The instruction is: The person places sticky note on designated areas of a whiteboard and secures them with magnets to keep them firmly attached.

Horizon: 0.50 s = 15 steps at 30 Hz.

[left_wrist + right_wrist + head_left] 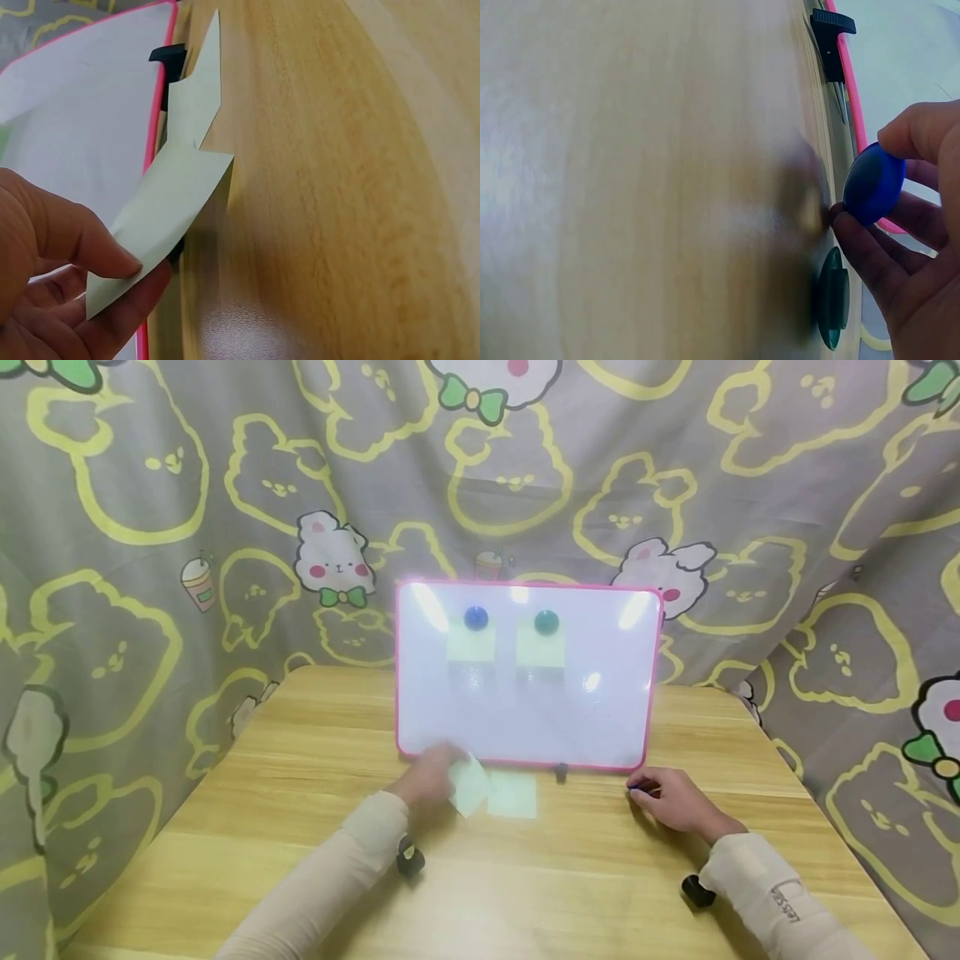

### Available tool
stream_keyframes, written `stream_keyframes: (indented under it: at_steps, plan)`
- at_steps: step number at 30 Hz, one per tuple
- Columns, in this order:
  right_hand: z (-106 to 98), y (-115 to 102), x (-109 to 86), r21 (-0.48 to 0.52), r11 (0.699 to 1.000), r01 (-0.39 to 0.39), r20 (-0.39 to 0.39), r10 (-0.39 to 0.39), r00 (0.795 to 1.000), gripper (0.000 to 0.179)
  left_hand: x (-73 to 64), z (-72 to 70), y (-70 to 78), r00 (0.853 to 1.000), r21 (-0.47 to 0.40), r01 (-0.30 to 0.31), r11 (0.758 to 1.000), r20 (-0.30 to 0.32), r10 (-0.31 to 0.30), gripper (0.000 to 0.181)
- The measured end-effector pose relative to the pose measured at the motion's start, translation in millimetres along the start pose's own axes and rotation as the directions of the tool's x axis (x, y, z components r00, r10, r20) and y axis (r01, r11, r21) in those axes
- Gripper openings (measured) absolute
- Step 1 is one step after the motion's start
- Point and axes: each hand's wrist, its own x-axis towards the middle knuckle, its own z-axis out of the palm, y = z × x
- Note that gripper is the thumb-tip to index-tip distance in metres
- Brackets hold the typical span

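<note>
- Just before the whiteboard's (525, 718) lower edge, left of its middle, the left hand (52, 277) had it: thumb and fingers pinched on a held note (161, 202), well apart from the right hand.
- Bent, that held note was! Its long axis slanted from the fingers rightward and away from the whiteboard, one corner pointing out over the wood.
- Right beside it, a flat note (512, 795) lay before the whiteboard, sides roughly square to the lower edge; whether the two touched, I couldn't tell.
- Over at the whiteboard's lower right corner, the right hand (678, 802) was clamped by thumb and fingertips on a blue magnet (881, 187), its disc tipped.
- Close by, near the whiteboard's foot, a green magnet (830, 300) showed edge-on, long axis roughly along the lower edge.
- Room to move: a stretch of tabletop (585, 835) separated flat note from right hand, a black clip (562, 772) on the whiteboard's edge between them.
- Up on the whiteboard, two posted notes (471, 646) hung side by side; white surface ran on rightward to the pink frame.
</note>
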Motion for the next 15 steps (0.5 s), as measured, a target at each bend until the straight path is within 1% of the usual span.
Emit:
stream_keyframes:
  at_steps: [4,7,10,15]
  plan:
    - [0.5,-1.5,-0.8,0.016,1.000,-0.014,0.016,0.014,1.000,0.010,-0.3,0.7,-1.4,1.000,0.033,-0.008,0.999,-0.009,0.009,0.054]
    - [-2.4,-0.8,1.6,0.010,1.000,-0.015,0.003,0.015,1.000,0.009,5.0,0.1,-3.1,0.999,0.055,-0.043,0.998,-0.026,0.044,0.054]
    - [-4.2,1.7,4.4,0.000,1.000,-0.007,-0.016,0.007,1.000,0.009,9.7,-1.8,-2.9,0.996,0.054,-0.076,0.996,-0.046,0.078,0.055]
    - [-0.8,4.4,3.1,-0.001,1.000,0.006,0.002,-0.006,1.000,0.009,6.6,-1.6,-2.2,0.995,0.035,-0.076,0.996,-0.064,0.078,0.056]
